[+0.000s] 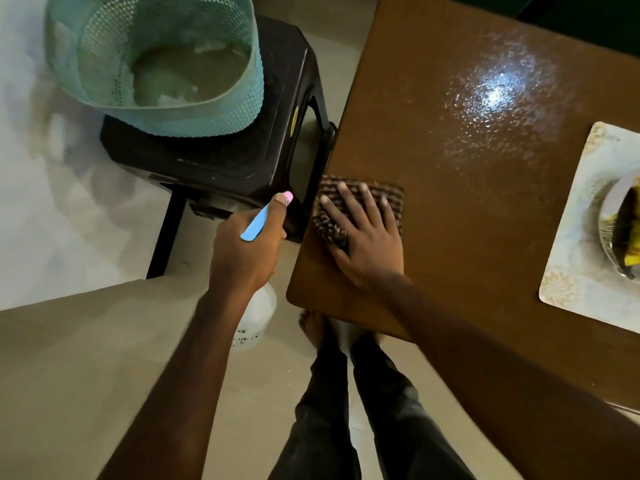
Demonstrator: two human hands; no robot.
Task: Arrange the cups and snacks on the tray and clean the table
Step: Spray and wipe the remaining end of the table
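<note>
Striped brown cloth (393, 199) flat on the table (467, 209), at the near corner closest to the stool. Pressed down by the right hand (367, 237), palm flat, fingers straight and spread over the weave, nothing pinched. Just off the table edge, beside the cloth: left hand (249, 251) curled round the head of a spray bottle (254, 317), 1 finger reaching up to the pink nozzle, blue trigger across the knuckles, white bottle body showing below the hand. Further along the brown tabletop, a speckled patch of glare. At the right edge of view, a pale patterned tray (571, 265) carrying a steel dish (609, 216) with a yellow snack packet (632, 237) in it, all partly cut off. Beside the table, a dark plastic stool (221, 157) bearing a teal mesh basket (156, 64). Below, 2 bare feet (313, 327) on a tiled floor.
</note>
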